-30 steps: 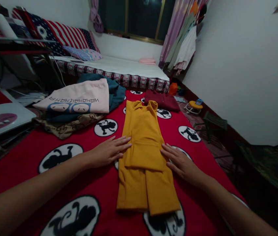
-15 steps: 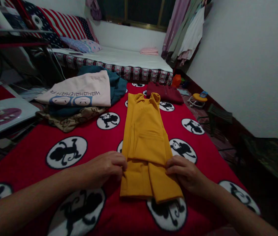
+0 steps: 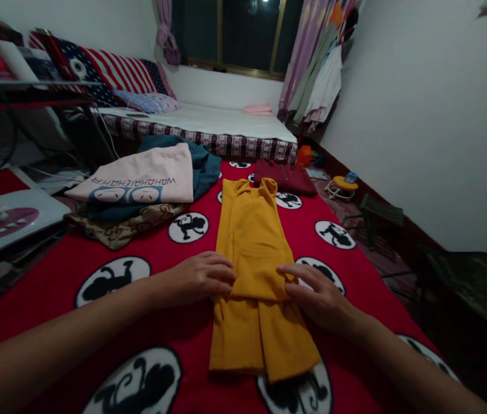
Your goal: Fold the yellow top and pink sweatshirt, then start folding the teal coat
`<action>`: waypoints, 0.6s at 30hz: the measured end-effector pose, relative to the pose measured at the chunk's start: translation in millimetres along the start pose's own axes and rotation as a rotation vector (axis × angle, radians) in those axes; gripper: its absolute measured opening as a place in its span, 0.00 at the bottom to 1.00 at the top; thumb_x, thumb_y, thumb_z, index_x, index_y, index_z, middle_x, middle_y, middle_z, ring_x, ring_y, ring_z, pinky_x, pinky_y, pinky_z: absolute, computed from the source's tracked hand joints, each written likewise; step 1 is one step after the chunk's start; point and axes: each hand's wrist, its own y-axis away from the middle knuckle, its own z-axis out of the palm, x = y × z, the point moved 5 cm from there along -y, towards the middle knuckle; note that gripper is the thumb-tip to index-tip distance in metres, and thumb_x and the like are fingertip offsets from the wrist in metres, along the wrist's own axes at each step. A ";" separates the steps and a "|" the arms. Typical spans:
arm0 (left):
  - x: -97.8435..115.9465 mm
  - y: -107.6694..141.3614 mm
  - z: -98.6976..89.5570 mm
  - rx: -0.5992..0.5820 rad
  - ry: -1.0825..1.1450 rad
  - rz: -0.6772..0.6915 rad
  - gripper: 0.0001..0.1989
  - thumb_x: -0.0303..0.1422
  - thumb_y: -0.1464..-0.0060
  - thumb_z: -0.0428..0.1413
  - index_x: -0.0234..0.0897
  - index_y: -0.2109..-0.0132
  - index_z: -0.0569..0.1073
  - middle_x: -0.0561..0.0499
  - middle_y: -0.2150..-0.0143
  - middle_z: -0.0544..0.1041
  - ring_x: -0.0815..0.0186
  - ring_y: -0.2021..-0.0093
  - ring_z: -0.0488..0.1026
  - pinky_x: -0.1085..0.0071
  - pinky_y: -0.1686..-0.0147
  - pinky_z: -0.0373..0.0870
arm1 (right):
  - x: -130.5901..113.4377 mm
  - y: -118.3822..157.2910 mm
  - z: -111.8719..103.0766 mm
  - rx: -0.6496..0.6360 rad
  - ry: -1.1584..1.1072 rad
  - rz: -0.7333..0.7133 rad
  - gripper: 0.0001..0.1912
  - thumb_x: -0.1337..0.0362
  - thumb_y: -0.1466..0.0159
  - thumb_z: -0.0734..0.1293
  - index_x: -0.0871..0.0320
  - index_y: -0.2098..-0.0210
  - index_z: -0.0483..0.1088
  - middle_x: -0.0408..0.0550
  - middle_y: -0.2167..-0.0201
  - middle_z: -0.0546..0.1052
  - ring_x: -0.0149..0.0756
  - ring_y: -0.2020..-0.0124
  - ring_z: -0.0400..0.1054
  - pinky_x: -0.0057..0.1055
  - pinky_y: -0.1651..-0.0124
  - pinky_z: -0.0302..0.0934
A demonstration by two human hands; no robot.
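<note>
A mustard-yellow sweatshirt [image 3: 254, 230] lies folded into a long narrow strip on a red blanket [image 3: 191, 259] with monkey prints in white circles. Two sleeve-like flaps stick out below its body towards me. My left hand [image 3: 206, 276] rests at the strip's left edge, its fingers stretched over the cloth. On the opposite edge is my right hand [image 3: 314, 290], fingers apart, fingertips at the lower part of the body. Neither hand grips the cloth.
A pile of clothes with a pale pink printed top [image 3: 148, 172] lies to the left. Behind the sweatshirt is a folded maroon garment [image 3: 286, 175]. A side table [image 3: 45, 213] stands at the left, a small stool [image 3: 342, 185] at the right, a daybed [image 3: 209, 121] at the back.
Both hands have moved away from me along the sweatshirt, from near the flaps up onto its body, and the fingers have loosened. The view has tilted up slightly.
</note>
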 end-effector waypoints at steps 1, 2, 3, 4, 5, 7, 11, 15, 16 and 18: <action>-0.1 -1.6 -0.8 -0.002 0.006 0.002 0.10 0.29 0.38 0.50 0.43 0.53 0.73 0.48 0.48 0.75 0.61 0.45 0.67 0.63 0.44 0.62 | -1.1 -3.0 0.0 0.000 -0.014 -0.016 0.11 0.72 0.34 0.60 0.56 0.54 0.67 0.54 0.45 0.70 0.39 0.41 0.60 0.40 0.44 0.60; -0.1 -2.8 -1.7 -0.001 0.008 -0.001 0.10 0.29 0.38 0.50 0.42 0.54 0.73 0.48 0.48 0.75 0.61 0.45 0.67 0.64 0.45 0.63 | -1.8 -5.6 0.5 -0.010 -0.030 -0.022 0.11 0.72 0.34 0.59 0.56 0.54 0.67 0.53 0.47 0.72 0.38 0.41 0.60 0.39 0.44 0.60; 0.1 -3.7 -2.2 -0.001 0.011 -0.006 0.09 0.28 0.38 0.50 0.42 0.55 0.74 0.48 0.47 0.74 0.61 0.44 0.67 0.64 0.45 0.63 | -1.5 -8.0 1.3 -0.020 -0.043 -0.010 0.11 0.71 0.34 0.58 0.56 0.54 0.68 0.53 0.48 0.73 0.37 0.42 0.61 0.38 0.44 0.60; 0.4 -4.6 -2.5 0.000 0.018 -0.007 0.09 0.28 0.38 0.50 0.41 0.55 0.74 0.48 0.47 0.74 0.61 0.44 0.67 0.65 0.46 0.63 | -0.4 -10.1 2.3 -0.028 -0.054 0.019 0.12 0.71 0.34 0.58 0.56 0.53 0.68 0.53 0.49 0.74 0.37 0.44 0.63 0.37 0.45 0.61; 0.7 -5.6 -2.1 -0.003 0.031 -0.006 0.08 0.28 0.39 0.51 0.41 0.56 0.73 0.48 0.46 0.74 0.61 0.44 0.67 0.65 0.45 0.63 | 0.8 -12.1 3.6 -0.032 -0.059 0.047 0.14 0.71 0.34 0.57 0.57 0.51 0.67 0.53 0.50 0.74 0.36 0.46 0.65 0.36 0.47 0.62; -0.1 -8.4 0.4 -0.018 0.080 -0.004 0.08 0.27 0.39 0.51 0.41 0.56 0.73 0.49 0.47 0.75 0.62 0.43 0.67 0.66 0.45 0.63 | 1.4 -16.1 7.4 -0.052 -0.052 0.067 0.15 0.70 0.34 0.58 0.55 0.49 0.67 0.51 0.52 0.75 0.36 0.48 0.66 0.37 0.47 0.61; -5.1 -17.1 2.3 -0.002 0.207 -0.041 0.10 0.24 0.42 0.50 0.41 0.59 0.73 0.51 0.54 0.79 0.63 0.46 0.69 0.66 0.46 0.63 | -4.5 -23.9 11.0 -0.051 0.024 0.021 0.10 0.67 0.34 0.62 0.50 0.56 0.71 0.43 0.50 0.75 0.41 0.39 0.57 0.47 0.36 0.46; 11.1 -21.8 -9.8 0.007 0.276 -0.104 0.12 0.23 0.45 0.50 0.39 0.57 0.73 0.47 0.59 0.79 0.62 0.54 0.74 0.65 0.47 0.65 | -23.7 -26.2 0.2 -0.090 -0.050 0.050 0.14 0.75 0.35 0.57 0.53 0.57 0.68 0.42 0.53 0.77 0.35 0.36 0.54 0.48 0.31 0.27; 20.8 -21.0 -13.6 -0.009 0.300 -0.111 0.12 0.23 0.46 0.51 0.39 0.56 0.72 0.47 0.59 0.79 0.63 0.56 0.74 0.65 0.48 0.65 | -31.9 -25.9 -4.7 -0.127 -0.095 0.066 0.16 0.77 0.36 0.56 0.54 0.56 0.68 0.42 0.54 0.77 0.34 0.37 0.56 0.48 0.31 0.26; 42.9 -17.3 -20.3 -0.052 0.361 -0.116 0.12 0.23 0.47 0.52 0.40 0.57 0.72 0.48 0.62 0.78 0.63 0.58 0.74 0.67 0.50 0.66 | -50.0 -25.3 -15.8 -0.216 -0.197 0.104 0.18 0.76 0.36 0.55 0.54 0.54 0.67 0.46 0.52 0.77 0.32 0.40 0.61 0.46 0.30 0.31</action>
